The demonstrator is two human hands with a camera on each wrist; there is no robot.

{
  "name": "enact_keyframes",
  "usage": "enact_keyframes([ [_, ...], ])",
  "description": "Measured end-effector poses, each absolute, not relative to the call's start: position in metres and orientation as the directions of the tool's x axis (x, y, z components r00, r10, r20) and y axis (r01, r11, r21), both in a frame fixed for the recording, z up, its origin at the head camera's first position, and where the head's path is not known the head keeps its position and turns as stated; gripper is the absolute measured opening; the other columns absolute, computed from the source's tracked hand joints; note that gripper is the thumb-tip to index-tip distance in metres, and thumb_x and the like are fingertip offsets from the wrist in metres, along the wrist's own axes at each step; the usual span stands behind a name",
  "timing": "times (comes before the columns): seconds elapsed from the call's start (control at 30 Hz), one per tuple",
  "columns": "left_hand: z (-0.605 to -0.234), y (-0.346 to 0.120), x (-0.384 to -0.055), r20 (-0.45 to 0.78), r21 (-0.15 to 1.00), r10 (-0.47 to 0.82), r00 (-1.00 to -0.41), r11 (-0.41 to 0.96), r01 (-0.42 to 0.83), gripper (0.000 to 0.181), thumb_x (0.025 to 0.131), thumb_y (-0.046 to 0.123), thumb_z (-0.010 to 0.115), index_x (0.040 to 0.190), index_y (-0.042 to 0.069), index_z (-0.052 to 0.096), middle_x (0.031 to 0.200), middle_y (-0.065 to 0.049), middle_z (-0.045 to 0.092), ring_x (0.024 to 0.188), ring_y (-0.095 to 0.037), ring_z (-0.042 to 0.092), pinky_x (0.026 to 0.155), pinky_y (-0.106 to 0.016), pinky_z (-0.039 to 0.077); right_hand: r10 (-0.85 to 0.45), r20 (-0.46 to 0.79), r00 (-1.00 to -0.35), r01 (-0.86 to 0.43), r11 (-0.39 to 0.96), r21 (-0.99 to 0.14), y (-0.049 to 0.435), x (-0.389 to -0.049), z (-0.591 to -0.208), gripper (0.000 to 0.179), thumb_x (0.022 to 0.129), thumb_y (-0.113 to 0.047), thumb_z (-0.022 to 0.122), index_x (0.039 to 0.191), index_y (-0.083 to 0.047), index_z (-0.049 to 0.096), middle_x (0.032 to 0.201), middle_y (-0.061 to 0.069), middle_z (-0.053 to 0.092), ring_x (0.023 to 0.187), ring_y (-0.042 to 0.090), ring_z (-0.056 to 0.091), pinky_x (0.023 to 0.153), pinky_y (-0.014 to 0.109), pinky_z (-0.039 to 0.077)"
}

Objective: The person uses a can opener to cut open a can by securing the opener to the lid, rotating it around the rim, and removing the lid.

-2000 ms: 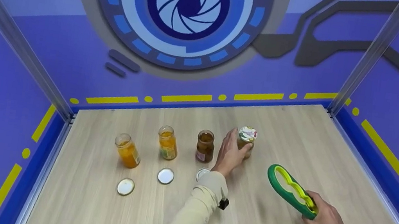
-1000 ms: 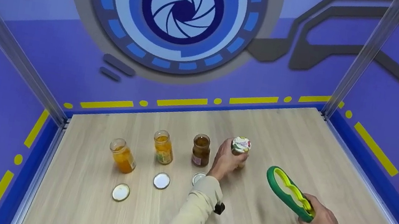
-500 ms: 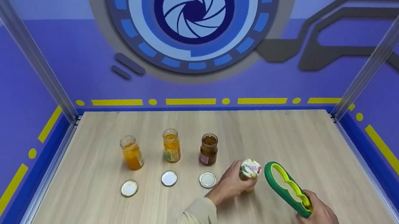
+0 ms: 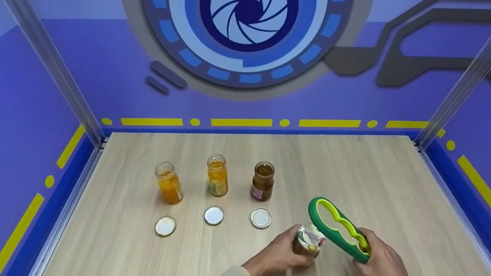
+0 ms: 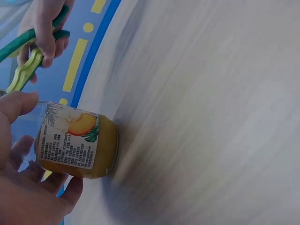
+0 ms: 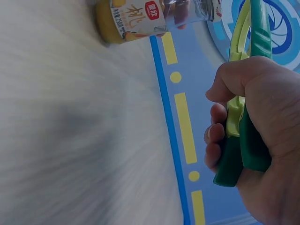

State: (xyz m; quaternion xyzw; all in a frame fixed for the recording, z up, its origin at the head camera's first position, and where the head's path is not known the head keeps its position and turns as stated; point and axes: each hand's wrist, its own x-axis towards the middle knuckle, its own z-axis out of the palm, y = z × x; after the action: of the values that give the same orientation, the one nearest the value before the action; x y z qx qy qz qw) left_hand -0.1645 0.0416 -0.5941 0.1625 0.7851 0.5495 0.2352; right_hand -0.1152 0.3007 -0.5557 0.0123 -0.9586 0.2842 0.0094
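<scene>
My left hand (image 4: 277,255) grips a glass jar (image 4: 305,250) whose printed lid (image 4: 310,236) is on. In the left wrist view, thumb and fingers wrap the upper part of the jar (image 5: 70,140), which shows a peach label and amber contents. A green jar opener (image 4: 341,243) with a yellow scalloped inner edge is held by its handles in my right hand (image 4: 384,267). From above, the opener's loop overlaps the far edge of the lid. In the right wrist view, the opener (image 6: 255,138) stands beside the jar (image 6: 138,18), fingers curled round both handles.
Three lidless jars stand in a row behind: an orange one (image 4: 168,189), another orange one (image 4: 217,181) and a brown one (image 4: 263,184). Before them lie three loose lids (image 4: 165,226), (image 4: 214,215), (image 4: 260,218). Blue walls (image 4: 211,108) enclose the wooden table (image 4: 348,168) at back and sides.
My left hand has brought the lidded jar from beside the brown jar toward the table's front. The right hand has moved the opener slightly left, over the lid. The third loose lid is now uncovered.
</scene>
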Motion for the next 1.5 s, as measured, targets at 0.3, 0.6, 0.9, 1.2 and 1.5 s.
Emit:
enact_keyframes([
  [0.3, -0.593, 0.031, -0.157, -0.218, 0.946, 0.541, -0.812, 0.320, -0.040, 0.068, 0.087, 0.023, 0.085, 0.145, 0.027, 0.050, 0.139, 0.011, 0.057, 0.135, -0.008, 0.048, 0.119, -0.042, 0.033, -0.210, 0.196, -0.958, -0.281, 0.828, -0.486, 0.274, -0.122, -0.555, 0.066, 0.072, -0.002, 0.084, 0.133, -0.008, 0.059, 0.109, 0.002, 0.069, 0.088, 0.013, 0.062, 0.078, 0.043, 0.056],
  [0.6, -0.595, 0.028, -0.156, -0.175, 0.982, 0.598, -0.782, 0.165, -0.093, 0.062, 0.086, 0.017, 0.083, 0.141, 0.027, 0.056, 0.134, 0.013, 0.060, 0.124, -0.004, 0.054, 0.113, -0.038, 0.039, -0.316, 0.238, -0.918, -0.389, 0.836, -0.388, 0.265, -0.119, -0.553, 0.066, 0.070, -0.008, 0.086, 0.131, -0.008, 0.061, 0.113, 0.003, 0.071, 0.095, 0.016, 0.068, 0.078, 0.042, 0.057],
  [0.9, -0.599, 0.031, -0.157, -0.066, 0.994, 0.605, -0.794, 0.106, -0.002, 0.063, 0.085, 0.009, 0.083, 0.139, 0.027, 0.058, 0.127, 0.018, 0.063, 0.119, -0.003, 0.058, 0.108, -0.028, 0.041, -0.409, 0.234, -0.882, -0.444, 0.888, -0.118, 0.258, -0.109, -0.531, 0.072, 0.072, -0.006, 0.084, 0.139, -0.008, 0.059, 0.094, 0.001, 0.063, 0.078, 0.014, 0.057, 0.070, 0.039, 0.053],
  [1.2, -0.599, 0.031, -0.156, -0.077, 0.993, 0.593, -0.802, 0.118, -0.009, 0.060, 0.085, 0.011, 0.084, 0.137, 0.028, 0.061, 0.126, 0.017, 0.065, 0.118, -0.004, 0.059, 0.109, -0.031, 0.042, -0.446, 0.341, -0.828, -0.475, 0.880, -0.002, 0.252, -0.096, -0.532, 0.053, 0.071, 0.007, 0.087, 0.109, -0.013, 0.055, 0.101, 0.006, 0.065, 0.077, 0.020, 0.062, 0.067, 0.037, 0.050],
  [1.5, -0.600, 0.029, -0.154, -0.100, 0.983, 0.589, -0.802, 0.184, 0.013, 0.063, 0.086, 0.016, 0.084, 0.142, 0.028, 0.057, 0.133, 0.019, 0.061, 0.124, -0.001, 0.055, 0.112, -0.032, 0.039, -0.472, 0.169, -0.865, -0.478, 0.878, 0.004, 0.242, -0.088, -0.525, 0.026, 0.081, 0.002, 0.082, 0.090, -0.015, 0.065, 0.129, 0.025, 0.057, 0.116, 0.042, 0.059, 0.090, 0.062, 0.049],
])
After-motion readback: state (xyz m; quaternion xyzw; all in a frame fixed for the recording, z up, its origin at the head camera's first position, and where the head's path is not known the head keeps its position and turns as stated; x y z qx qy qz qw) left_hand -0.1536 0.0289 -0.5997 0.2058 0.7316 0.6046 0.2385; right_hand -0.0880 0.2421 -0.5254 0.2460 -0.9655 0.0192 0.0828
